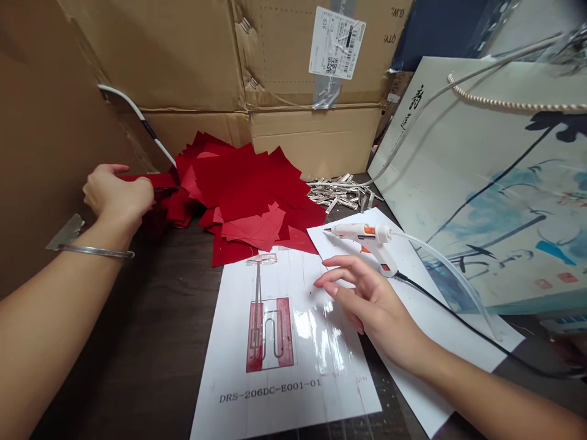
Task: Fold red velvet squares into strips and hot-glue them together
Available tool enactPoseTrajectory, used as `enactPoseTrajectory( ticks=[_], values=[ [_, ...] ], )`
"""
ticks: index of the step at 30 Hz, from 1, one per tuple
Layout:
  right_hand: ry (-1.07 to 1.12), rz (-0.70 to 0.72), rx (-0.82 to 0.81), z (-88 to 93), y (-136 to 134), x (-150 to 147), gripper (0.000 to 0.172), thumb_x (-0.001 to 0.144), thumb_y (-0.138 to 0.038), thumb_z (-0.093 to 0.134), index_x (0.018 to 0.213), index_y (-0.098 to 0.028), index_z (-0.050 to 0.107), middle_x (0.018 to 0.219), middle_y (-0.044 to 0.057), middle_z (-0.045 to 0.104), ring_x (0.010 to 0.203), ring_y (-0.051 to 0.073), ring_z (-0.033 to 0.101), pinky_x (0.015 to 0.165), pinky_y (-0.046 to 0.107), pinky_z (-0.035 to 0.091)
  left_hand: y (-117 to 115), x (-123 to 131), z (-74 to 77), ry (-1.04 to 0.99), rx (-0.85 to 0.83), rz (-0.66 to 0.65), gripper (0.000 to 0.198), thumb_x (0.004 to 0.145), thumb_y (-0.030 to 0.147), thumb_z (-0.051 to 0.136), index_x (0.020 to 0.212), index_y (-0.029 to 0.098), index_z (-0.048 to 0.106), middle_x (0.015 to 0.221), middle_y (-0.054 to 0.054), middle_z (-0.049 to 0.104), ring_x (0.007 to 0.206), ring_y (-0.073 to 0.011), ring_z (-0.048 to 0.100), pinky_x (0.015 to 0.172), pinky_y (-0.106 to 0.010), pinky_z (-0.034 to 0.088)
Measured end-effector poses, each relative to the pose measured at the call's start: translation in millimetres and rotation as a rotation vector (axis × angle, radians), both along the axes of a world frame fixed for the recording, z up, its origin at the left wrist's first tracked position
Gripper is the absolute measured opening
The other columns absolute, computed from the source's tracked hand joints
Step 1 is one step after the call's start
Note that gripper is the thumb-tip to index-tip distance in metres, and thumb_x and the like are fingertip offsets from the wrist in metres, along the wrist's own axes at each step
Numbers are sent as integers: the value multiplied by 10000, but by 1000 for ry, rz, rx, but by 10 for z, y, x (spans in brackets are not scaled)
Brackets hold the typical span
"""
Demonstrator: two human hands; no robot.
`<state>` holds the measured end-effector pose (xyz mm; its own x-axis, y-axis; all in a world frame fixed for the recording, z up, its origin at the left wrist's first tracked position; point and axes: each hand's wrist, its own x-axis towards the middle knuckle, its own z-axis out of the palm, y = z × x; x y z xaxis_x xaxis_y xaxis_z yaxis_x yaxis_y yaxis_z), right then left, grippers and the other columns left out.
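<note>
My left hand [117, 195] reaches to the left end of a heap of red fabric squares [247, 189] and is closed on a red piece [158, 180] there. A thin bangle [94, 249] circles that wrist. My right hand [367, 299] hovers with fingers loosely spread over a glossy white sheet [284, 348] that shows a red patch with a metal clip [269, 333] and the code DRS-206DC-E001-01. It holds nothing. A white glue gun [367, 235] lies just beyond its fingertips on a second white sheet [426, 305].
Brown cardboard boxes [275, 73] wall off the back and left. A pile of silver metal clips [342, 192] lies behind the glue gun. A painted paper bag [495, 183] leans at the right. A black cord [458, 321] runs across the dark table [151, 342].
</note>
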<state>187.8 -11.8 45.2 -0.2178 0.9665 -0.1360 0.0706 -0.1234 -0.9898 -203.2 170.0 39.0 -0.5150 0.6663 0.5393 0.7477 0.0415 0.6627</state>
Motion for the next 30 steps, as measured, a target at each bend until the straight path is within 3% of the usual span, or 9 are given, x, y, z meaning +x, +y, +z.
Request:
enactPoseTrajectory(
  ticks=[3, 7, 13, 19, 22, 25, 28, 30],
  values=[
    [-7, 1, 2, -5, 4, 1, 288, 870, -373, 636, 1109, -236, 550, 980, 17, 654, 444, 6, 356, 413, 194, 265, -45, 89, 110, -111, 10, 250, 253, 607, 122, 628, 859, 108, 608, 846, -67, 590, 906, -274, 561, 916, -668, 397],
    [-12, 4, -2, -6, 16, -3, 300, 868, -392, 638, 1108, -233, 552, 968, 14, 646, 453, 7, 358, 419, 189, 273, -117, 173, 204, -210, -15, 408, 250, 603, 143, 664, 851, 116, 659, 913, -72, 638, 871, -245, 570, 930, -585, 434],
    [-49, 9, -7, 3, 9, -4, 272, 868, -369, 635, 1093, -234, 562, 940, -3, 630, 459, 11, 365, 417, 188, 278, -133, 103, 107, -241, -192, 391, 245, 617, 265, 724, 829, 149, 686, 913, -63, 660, 913, -276, 591, 939, -581, 437],
    [-93, 95, -11, -29, -1, 14, 227, 887, -363, 611, 1079, -249, 571, 898, -11, 616, 534, 52, 439, 479, 217, 346, -243, 55, 16, -206, -213, 344, 319, 680, 426, 736, 854, 161, 705, 878, -64, 644, 943, -303, 563, 945, -641, 395],
    [-157, 124, -2, -48, -2, 12, 236, 893, -400, 599, 1070, -245, 578, 859, -14, 605, 541, 63, 430, 494, 232, 341, -384, 206, -10, -65, -93, 242, 330, 816, 416, 607, 1019, 173, 700, 913, -70, 640, 940, -305, 559, 938, -613, 395],
    [-197, 147, 11, -59, 0, -6, 227, 898, -402, 589, 1050, -234, 586, 837, -15, 595, 558, 71, 431, 520, 240, 345, -562, 525, -53, 176, 45, 14, 290, 865, 366, 549, 972, 141, 699, 920, -71, 653, 868, -248, 585, 854, -419, 472],
    [-212, 165, 23, -63, 9, -25, 215, 901, -394, 583, 1035, -226, 589, 820, -15, 597, 598, 84, 456, 554, 248, 357, -727, 918, -107, 382, -33, -351, 225, 865, 327, 561, 977, 174, 682, 978, -41, 674, 807, -206, 609, 744, -319, 474],
    [-225, 168, 29, -63, 17, -31, 215, 901, -396, 582, 1021, -217, 590, 789, -18, 593, 606, 88, 458, 565, 251, 354, -791, 1143, -133, 427, -96, -478, 183, 846, 315, 587, 970, 226, 687, 974, -1, 692, 790, -192, 625, 691, -289, 473]
  ],
)
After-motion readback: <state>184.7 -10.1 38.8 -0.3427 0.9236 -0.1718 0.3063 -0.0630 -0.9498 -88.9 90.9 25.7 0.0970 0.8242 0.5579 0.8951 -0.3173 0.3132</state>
